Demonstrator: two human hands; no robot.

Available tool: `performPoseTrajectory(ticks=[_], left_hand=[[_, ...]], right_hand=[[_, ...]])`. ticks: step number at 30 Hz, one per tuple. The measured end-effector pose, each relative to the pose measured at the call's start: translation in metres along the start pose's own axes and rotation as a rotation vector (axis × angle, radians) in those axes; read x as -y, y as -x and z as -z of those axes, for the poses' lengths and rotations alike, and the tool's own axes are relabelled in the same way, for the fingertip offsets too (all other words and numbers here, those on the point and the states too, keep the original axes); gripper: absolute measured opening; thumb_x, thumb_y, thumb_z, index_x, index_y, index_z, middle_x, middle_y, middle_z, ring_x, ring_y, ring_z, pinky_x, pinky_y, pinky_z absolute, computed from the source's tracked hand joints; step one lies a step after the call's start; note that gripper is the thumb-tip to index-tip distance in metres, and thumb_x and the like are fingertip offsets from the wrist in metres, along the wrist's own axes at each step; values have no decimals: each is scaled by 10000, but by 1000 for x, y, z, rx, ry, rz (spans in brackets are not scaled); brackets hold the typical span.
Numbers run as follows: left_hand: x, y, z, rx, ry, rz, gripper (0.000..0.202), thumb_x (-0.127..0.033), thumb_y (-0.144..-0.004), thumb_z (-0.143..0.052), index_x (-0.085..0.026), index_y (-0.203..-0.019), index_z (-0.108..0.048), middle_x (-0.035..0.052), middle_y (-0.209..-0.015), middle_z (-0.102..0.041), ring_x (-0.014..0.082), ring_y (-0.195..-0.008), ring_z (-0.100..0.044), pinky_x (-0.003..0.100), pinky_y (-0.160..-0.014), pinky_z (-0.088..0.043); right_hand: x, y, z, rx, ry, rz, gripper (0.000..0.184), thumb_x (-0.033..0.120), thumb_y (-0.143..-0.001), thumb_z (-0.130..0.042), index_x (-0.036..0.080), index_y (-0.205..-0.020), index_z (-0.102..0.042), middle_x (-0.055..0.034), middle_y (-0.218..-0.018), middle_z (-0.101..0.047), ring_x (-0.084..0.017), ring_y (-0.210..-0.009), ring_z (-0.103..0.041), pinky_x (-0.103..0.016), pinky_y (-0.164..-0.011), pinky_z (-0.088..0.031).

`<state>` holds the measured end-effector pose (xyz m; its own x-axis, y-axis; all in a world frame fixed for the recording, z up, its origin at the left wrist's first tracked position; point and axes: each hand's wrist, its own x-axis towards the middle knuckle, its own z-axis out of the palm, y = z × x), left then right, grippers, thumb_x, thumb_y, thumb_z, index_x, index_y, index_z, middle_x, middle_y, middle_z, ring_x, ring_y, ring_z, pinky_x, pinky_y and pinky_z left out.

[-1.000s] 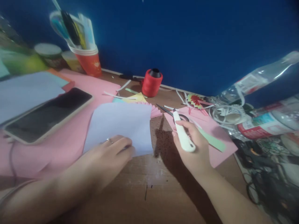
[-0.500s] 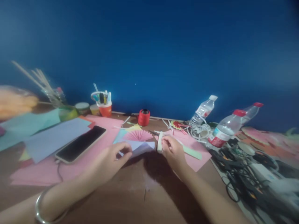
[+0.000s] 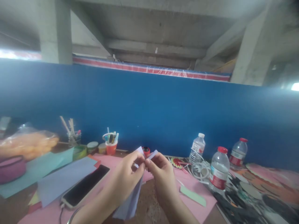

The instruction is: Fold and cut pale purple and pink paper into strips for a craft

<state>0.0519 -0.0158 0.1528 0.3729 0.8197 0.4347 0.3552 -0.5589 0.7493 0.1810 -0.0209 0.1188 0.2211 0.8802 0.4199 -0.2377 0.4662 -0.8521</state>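
Here, two hands (image 3: 131, 170) (image 3: 163, 175) pinch one lavender sheet (image 3: 129, 205).

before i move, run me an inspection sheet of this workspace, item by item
Surface: brown table, partly covered by pink paper.
Things in use: purple paper, held up by both hands, its lower part showing between the forearms.
Clutter: phone on the left; green strip on the right; red spool behind the hands, partly hidden; cup of pens; three bottles, all upright.
Hands: left hand and right hand pinch the purple paper, fingertips close together.
Cables: cord at the phone's near end; white coil by the white-capped bottle.
Surroundings: blue wall behind, concrete ceiling above; other people, nothing seen.
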Motion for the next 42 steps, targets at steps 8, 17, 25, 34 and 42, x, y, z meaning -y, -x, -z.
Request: performPoseTrajectory(ticks=[8,17,25,34,42], left_hand=[[40,-22,20,186,211,-98,641,-377,-743,-656,-273,-1305,-367,76,-1349,-451,249,-1219,-427,374,-989,-354],[58,-35,36,483,309,120,271,-205,-682,-688,-190,-945,-625,10,-932,-669,196,-876,-612,261,-710,-446],[47,-31,54,466,193,138,202,-203,-704,-669,-196,-901,-625,-12,-843,-676,184,-802,-634,255,-667,-469],[56,-32,69,368,93,129,306,-332,-737,-684,-226,-1012,-602,18,-1006,-672,232,-932,-625,320,-789,-485],[54,-32,73,309,36,123,285,-408,-813,-582,-204,-1009,-619,45,-1010,-674,241,-907,-636,318,-745,-496]], right_hand=[[12,0,20,251,-433,-264,151,246,-707,-762,170,-769,-649,29,-668,-566,-45,-501,-481,-166,-478,-399],[18,-7,31,249,-264,-473,307,266,-638,-804,147,-862,-630,-11,-691,-623,-80,-532,-530,-205,-513,-416],[16,-3,29,211,-161,-547,265,258,-589,-816,142,-737,-629,5,-582,-601,-77,-477,-503,-201,-471,-348],[21,-5,32,149,-22,-526,280,266,-573,-811,147,-760,-639,3,-626,-628,-87,-508,-512,-217,-490,-349],[18,-6,30,121,63,-475,266,310,-574,-808,151,-688,-628,9,-615,-622,-96,-540,-511,-222,-513,-328]])
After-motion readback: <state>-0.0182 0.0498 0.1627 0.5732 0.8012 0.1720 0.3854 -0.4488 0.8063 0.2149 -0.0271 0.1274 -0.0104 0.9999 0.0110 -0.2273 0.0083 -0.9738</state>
